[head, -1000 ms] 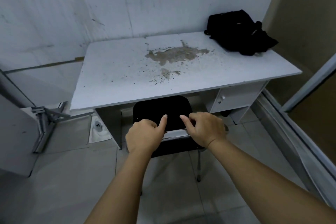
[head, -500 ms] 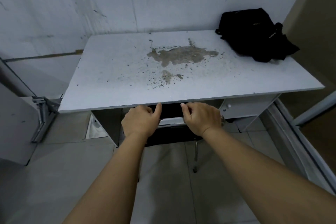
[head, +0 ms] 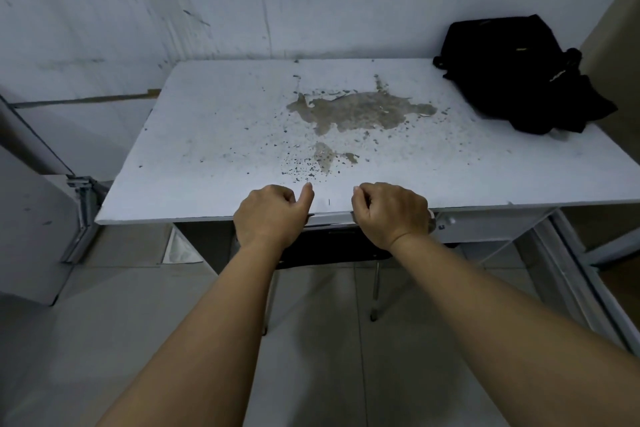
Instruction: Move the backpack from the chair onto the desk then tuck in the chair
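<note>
The black backpack [head: 519,73] lies slumped on the far right corner of the white desk [head: 214,135], whose top has a brown peeled patch in the middle. The black chair [head: 332,246] is pushed under the desk; only its backrest, metal top rail and two thin legs show below the front edge. My left hand [head: 272,215] and my right hand [head: 391,215] are both curled over the chair's top rail, side by side, right at the desk's front edge. The seat is hidden under the desk.
White walls close in behind and to the left of the desk. A drawer unit [head: 485,225] sits under the desk's right side. A metal frame [head: 581,274] runs along the right, and a metal bracket [head: 81,204] stands at the left. The floor is tiled.
Both hands have pushed the chair forward; its seat and most of the backrest have slid under the desk, and the rail now meets the front edge. The backpack has not moved.
</note>
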